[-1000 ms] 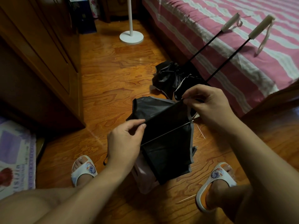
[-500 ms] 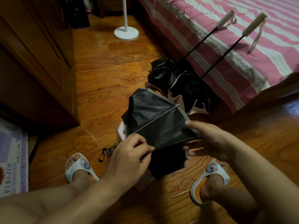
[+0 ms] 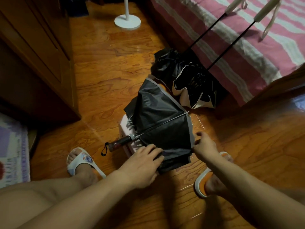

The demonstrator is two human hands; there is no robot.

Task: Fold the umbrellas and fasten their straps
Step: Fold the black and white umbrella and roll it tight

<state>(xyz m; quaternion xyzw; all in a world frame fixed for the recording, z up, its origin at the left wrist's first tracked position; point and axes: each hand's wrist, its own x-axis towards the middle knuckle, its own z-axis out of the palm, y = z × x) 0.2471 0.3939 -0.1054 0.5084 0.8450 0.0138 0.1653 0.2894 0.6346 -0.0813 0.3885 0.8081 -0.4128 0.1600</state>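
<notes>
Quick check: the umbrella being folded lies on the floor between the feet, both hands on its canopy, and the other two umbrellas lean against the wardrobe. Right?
Not quite. The other two umbrellas lean against the bed, handles resting on the striped cover, not against the wardrobe; the head view shows this. The rest holds: the umbrella being folded lies on the floor, with the left hand and right hand on its canopy.

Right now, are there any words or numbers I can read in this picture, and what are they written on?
Nothing here can be read for sure.
Mat at the left edge: rows of printed letters, too blurred and dim to read.
Left slipper: a small colourful picture, no words that can be made out.
Umbrella being folded, and its handle: no writing visible.
Striped bedcover: no writing visible.
</notes>
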